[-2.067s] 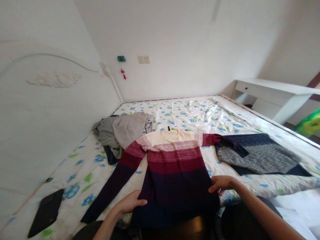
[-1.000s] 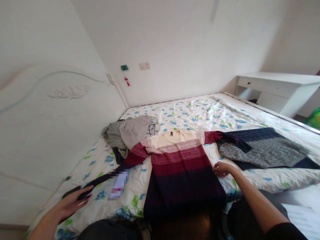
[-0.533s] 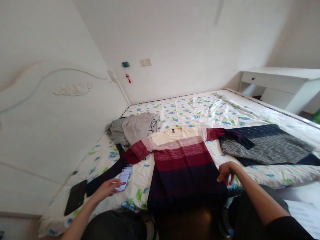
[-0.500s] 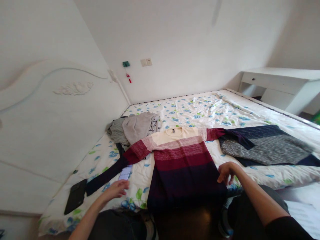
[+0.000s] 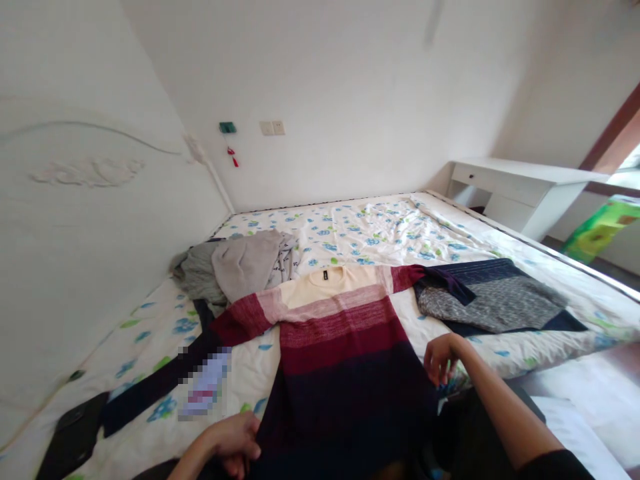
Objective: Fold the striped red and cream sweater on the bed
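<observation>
A striped sweater [image 5: 345, 327], cream at the neck, then pink, maroon and dark navy, lies face up with its sleeves spread. My left hand [image 5: 235, 440] is closed at the sweater's lower left edge, fingertips curled against the dark cloth. On the opposite side, my right hand [image 5: 443, 357] has its fingers bent down and pinching the sweater's right edge near the hem. The hem hangs toward my lap, and its lowest part is cut off by the frame. The right sleeve end overlaps a folded grey and navy knit garment [image 5: 495, 300].
The bed's flowered sheet [image 5: 350, 233] lies beneath everything. Grey clothes [image 5: 245, 260] are heaped at the back left. A black flat case [image 5: 75, 433] touches the left cuff, and a blurred-out phone-like item [image 5: 207, 383] lies nearby. A white desk [image 5: 520, 187] stands back right.
My left hand has moved right and down onto the sweater's left edge, its fingers closing. My right hand stays at the right edge. The view has swung right.
</observation>
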A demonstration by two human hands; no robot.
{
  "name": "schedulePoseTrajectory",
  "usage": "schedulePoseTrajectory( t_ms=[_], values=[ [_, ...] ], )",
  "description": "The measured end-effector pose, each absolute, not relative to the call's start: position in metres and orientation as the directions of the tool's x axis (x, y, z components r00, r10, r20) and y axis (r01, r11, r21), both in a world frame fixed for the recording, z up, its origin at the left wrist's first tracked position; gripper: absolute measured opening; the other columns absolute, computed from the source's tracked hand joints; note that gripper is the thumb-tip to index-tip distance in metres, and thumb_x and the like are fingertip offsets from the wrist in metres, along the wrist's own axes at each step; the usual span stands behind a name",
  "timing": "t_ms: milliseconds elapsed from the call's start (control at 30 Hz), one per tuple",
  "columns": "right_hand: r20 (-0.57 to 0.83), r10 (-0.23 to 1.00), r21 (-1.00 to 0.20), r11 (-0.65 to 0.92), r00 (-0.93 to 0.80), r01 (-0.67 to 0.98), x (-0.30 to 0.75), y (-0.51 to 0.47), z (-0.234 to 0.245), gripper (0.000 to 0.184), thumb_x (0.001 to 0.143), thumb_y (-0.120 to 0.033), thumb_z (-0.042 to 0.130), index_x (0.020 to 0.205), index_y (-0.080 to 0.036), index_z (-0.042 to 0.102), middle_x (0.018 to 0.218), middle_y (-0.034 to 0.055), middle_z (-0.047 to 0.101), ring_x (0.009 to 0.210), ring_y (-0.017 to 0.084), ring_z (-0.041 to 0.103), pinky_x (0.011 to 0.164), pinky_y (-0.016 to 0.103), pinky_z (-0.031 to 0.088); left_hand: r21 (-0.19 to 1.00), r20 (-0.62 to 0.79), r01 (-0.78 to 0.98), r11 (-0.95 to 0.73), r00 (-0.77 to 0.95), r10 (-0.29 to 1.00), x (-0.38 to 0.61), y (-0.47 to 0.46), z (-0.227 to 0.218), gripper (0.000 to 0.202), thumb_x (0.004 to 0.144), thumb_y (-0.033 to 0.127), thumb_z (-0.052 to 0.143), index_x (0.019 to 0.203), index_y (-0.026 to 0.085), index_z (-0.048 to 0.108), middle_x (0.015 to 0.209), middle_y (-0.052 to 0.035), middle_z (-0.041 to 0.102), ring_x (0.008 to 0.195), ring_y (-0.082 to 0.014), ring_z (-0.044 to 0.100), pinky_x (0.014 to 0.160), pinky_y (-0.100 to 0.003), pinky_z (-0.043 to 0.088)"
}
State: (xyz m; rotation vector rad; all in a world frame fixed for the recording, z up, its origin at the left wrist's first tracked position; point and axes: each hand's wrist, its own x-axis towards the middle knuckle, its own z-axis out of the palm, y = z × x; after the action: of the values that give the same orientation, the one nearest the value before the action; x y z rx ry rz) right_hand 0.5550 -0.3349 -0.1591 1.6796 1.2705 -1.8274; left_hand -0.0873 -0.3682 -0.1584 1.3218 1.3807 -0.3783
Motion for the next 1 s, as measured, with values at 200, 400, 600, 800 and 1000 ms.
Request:
schedulePoseTrajectory(
  t_ms=[200, 400, 600, 800, 1000],
  values=[
    [-0.694, 0.711, -0.546, -0.625, 0.117, 0.558, 0.573, -0.298, -0.164, 0.031, 0.086, -0.039, 0.093, 0.097, -0.016, 0.075, 0.082, 0.0038, 0.080, 0.062, 0.010, 0.071, 0.062, 0.018, 0.053, 0.460, -0.744, 0.846, 0.267, 0.203, 0.637, -0.093, -0.304, -0.140, 0.061, 0.057, 0.084, 0.072, 0.065, 0.024, 0.063, 0.066, -0.0129, 0.074, 0.054, -0.0269, 0.070, 0.050, -0.034, 0.050],
    [-0.456, 0.795, -0.837, -0.536, 0.401, 0.110, 0.606, -0.258, -0.163, 0.040, 0.094, -0.036, 0.086, 0.128, -0.022, 0.069, 0.103, 0.0054, 0.081, 0.073, 0.012, 0.075, 0.065, 0.020, 0.057, 0.595, -0.462, 0.793, 0.132, 0.203, 0.863, -0.047, -0.237, -0.133, 0.063, 0.063, 0.086, 0.060, 0.080, 0.026, 0.059, 0.066, -0.0042, 0.069, 0.064, -0.0267, 0.070, 0.061, -0.036, 0.053],
    [-0.375, 0.695, -0.927, -0.294, 0.614, -0.234, 0.636, -0.208, -0.177, 0.048, 0.093, -0.035, 0.081, 0.136, -0.027, 0.062, 0.125, 0.0088, 0.076, 0.100, 0.020, 0.080, 0.087, 0.031, 0.069, 0.634, -0.366, 0.771, -0.058, 0.366, 0.856, -0.009, -0.198, -0.142, 0.056, 0.074, 0.074, 0.060, 0.094, 0.023, 0.070, 0.080, -0.0057, 0.076, 0.083, -0.0281, 0.074, 0.077, -0.035, 0.057],
    [-0.365, 0.552, -0.930, -0.258, 0.749, -0.263, 0.699, -0.180, -0.180, 0.033, 0.103, -0.047, 0.057, 0.130, -0.028, 0.059, 0.136, 0.0120, 0.068, 0.115, 0.023, 0.077, 0.086, 0.036, 0.071, 0.492, -0.396, 0.856, -0.160, 0.384, 0.834, -0.007, -0.185, -0.173, 0.050, 0.083, 0.062, 0.058, 0.109, 0.026, 0.080, 0.092, -0.0044, 0.082, 0.092, -0.0286, 0.077, 0.086, -0.034, 0.054],
    [-0.219, 0.443, -0.972, -0.020, 0.870, -0.235, 0.746, -0.176, -0.171, 0.047, 0.105, -0.039, 0.042, 0.151, -0.039, 0.048, 0.158, 0.0034, 0.061, 0.125, 0.014, 0.073, 0.092, 0.024, 0.066, 0.495, -0.379, 0.861, -0.117, 0.335, 0.862, -0.022, -0.178, -0.207, 0.051, 0.083, 0.067, 0.058, 0.108, 0.030, 0.083, 0.099, -0.0049, 0.084, 0.097, -0.0309, 0.079, 0.090, -0.035, 0.059]
  ],
)
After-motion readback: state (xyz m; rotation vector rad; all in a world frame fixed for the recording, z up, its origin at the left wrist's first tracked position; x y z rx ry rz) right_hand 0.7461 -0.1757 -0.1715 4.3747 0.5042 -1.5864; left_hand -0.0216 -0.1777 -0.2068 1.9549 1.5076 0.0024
